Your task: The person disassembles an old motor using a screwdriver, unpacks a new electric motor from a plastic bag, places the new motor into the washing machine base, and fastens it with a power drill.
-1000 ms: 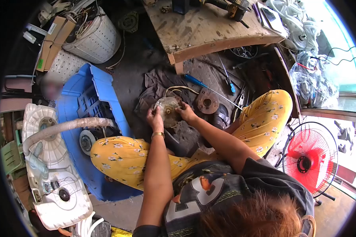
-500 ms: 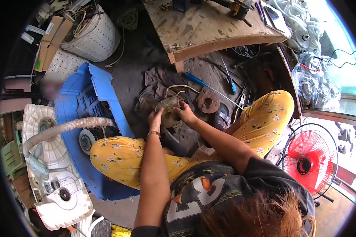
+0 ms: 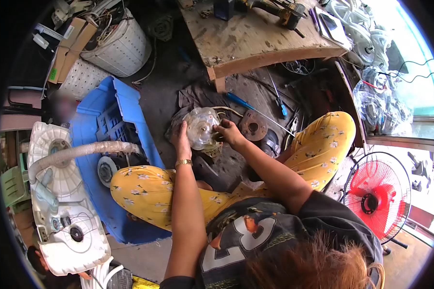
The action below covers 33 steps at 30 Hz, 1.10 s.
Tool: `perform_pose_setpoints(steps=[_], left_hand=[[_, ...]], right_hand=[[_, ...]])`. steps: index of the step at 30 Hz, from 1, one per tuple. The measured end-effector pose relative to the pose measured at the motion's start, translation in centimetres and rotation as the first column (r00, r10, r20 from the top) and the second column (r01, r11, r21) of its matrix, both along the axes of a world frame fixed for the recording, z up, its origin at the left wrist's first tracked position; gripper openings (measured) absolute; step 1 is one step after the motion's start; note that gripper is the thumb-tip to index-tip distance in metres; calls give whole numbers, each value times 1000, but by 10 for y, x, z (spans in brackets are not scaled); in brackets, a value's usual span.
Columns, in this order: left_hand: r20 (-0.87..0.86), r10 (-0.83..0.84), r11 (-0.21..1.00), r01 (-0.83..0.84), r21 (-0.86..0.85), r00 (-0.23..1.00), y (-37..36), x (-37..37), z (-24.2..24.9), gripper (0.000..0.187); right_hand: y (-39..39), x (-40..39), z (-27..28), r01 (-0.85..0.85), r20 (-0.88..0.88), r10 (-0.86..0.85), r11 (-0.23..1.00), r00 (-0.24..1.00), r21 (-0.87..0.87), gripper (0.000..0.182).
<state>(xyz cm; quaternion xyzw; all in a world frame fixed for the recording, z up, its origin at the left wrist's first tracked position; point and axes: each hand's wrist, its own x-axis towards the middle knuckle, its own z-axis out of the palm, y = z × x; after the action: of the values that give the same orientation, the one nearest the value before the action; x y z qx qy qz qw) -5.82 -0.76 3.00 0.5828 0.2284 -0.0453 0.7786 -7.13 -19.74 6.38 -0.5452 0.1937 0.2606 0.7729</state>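
Between my hands, low over the floor, is a round translucent plastic-like part (image 3: 202, 128) with a small hub at its middle. My left hand (image 3: 182, 139) is pressed along its left edge. At its right edge my right hand (image 3: 226, 133) has its fingers curled round the rim. A dark cloth (image 3: 194, 98) lies behind the part. To the right of my right hand a rusty round plate (image 3: 253, 124) with a central hole rests on the floor, and a pale cable (image 3: 229, 109) curves between the part and that plate.
A blue plastic housing (image 3: 152, 149) stands at my left, beside white machine parts (image 3: 74, 250). Ahead is a wooden table (image 3: 255, 43) with a drill (image 3: 290, 17). Blue-handled screwdrivers (image 3: 236, 99) lie on the floor. A red fan (image 3: 370, 203) stands at right.
The round part has turned so that its pale, translucent face now shows upward. My left hand has moved slightly up and left along its edge; the right hand has moved only a little.
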Motion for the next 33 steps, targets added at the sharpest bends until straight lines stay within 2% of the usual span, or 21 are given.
perform_pose_setpoints(steps=[3,5,6,7,9,10,11,12,13,14,15,17,18,19,20,21,23,25,29,32,33], left_hand=[[24,0,998,2,-70,1000,-5,-2,0,47],[-22,62,998,-62,14,998,-2,1,5,44],[-44,97,994,-94,58,994,1,3,10,44],[-67,132,987,-125,103,989,4,5,17,43],[-113,204,964,-179,194,972,7,6,33,42],[-93,210,970,-195,144,973,5,6,67,33],[-56,239,965,-231,125,969,14,10,74,29],[7,230,972,-230,58,973,20,14,84,27],[71,223,975,-223,-9,972,25,18,98,25],[97,218,976,-215,-38,971,30,22,112,24],[124,212,976,-205,-68,969,34,26,129,23],[276,115,993,-119,-1,954,51,33,160,22],[283,82,994,-99,46,956,62,36,176,22],[321,104,990,-130,62,941,70,38,191,17],[354,83,989,-121,86,932,81,40,202,16],[386,62,987,-113,111,920,93,43,210,16],[428,33,986,-99,134,903,114,45,219,16],[394,62,978,-135,160,917,123,44,221,17],[320,109,976,-163,148,941,127,36,203,16],[212,193,979,-202,21,958,125,36,188,16],[230,191,982,-189,-31,954,127,39,184,16]], right_hand=[[-5,0,-10,69,28,-73,990,997,119,23],[-8,3,-10,105,20,-110,982,994,154,23],[-8,7,-18,210,110,-216,976,970,60,21],[-23,10,-20,176,40,-181,979,983,103,26],[-59,16,-22,215,64,-217,976,974,43,29],[-79,17,-22,240,54,-237,969,970,-56,35],[-97,16,-21,259,48,-255,953,966,-155,41],[-111,13,-37,320,193,-256,781,947,-536,48],[-113,10,-38,379,325,-195,460,925,-803,56],[-114,3,-40,193,175,-161,99,971,-976,68],[-108,-1,-42,252,247,-89,44,965,-967,66],[-92,-5,-52,374,370,71,-57,926,-926,62],[-80,-6,-46,234,272,125,257,954,-938,61],[-63,-8,-35,181,268,311,281,912,-943,60],[-51,-10,-54,346,453,483,298,749,-890,61],[-35,-13,-41,186,358,545,346,758,-920,65],[-6,-19,-43,-31,209,603,363,770,-931,75],[13,-21,-39,-131,127,669,322,732,-938,80],[37,-20,-31,-188,9,674,218,738,-958,86],[46,-8,-38,-186,-24,637,189,771,-964,88],[48,-5,-40,-180,-29,631,176,775,-968,88]])
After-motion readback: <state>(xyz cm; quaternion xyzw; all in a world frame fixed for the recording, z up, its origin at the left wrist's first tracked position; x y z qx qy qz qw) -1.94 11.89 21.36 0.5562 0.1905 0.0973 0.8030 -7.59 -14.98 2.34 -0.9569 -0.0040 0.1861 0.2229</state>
